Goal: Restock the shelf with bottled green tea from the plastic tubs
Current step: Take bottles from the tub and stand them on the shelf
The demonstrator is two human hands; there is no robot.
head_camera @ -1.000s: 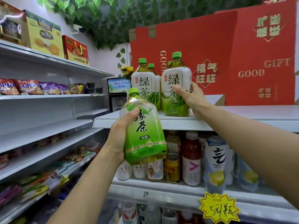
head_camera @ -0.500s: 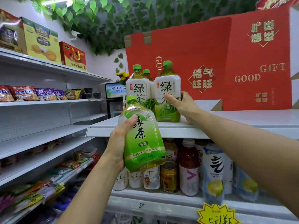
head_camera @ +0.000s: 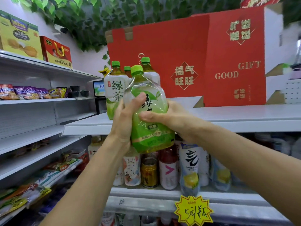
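Note:
A large green tea bottle (head_camera: 151,131) with a green cap and green label is held up in front of the white top shelf (head_camera: 228,118), roughly at its front edge. My left hand (head_camera: 125,118) grips its left side, thumb across the label. My right hand (head_camera: 164,116) grips its right side, thumb on the front. Three more green tea bottles (head_camera: 114,88) stand upright on the top shelf just behind it, partly hidden by the held bottle. No plastic tub is in view.
Red gift boxes (head_camera: 195,62) stand at the back of the top shelf. The shelf below holds assorted drink bottles and a gold can (head_camera: 149,172). A yellow price tag (head_camera: 193,211) hangs on the lower rail. Snack shelves (head_camera: 40,99) run along the left.
My right hand left the bottle standing on the shelf and came over to grip the bottle in my left hand. That bottle has risen to shelf height.

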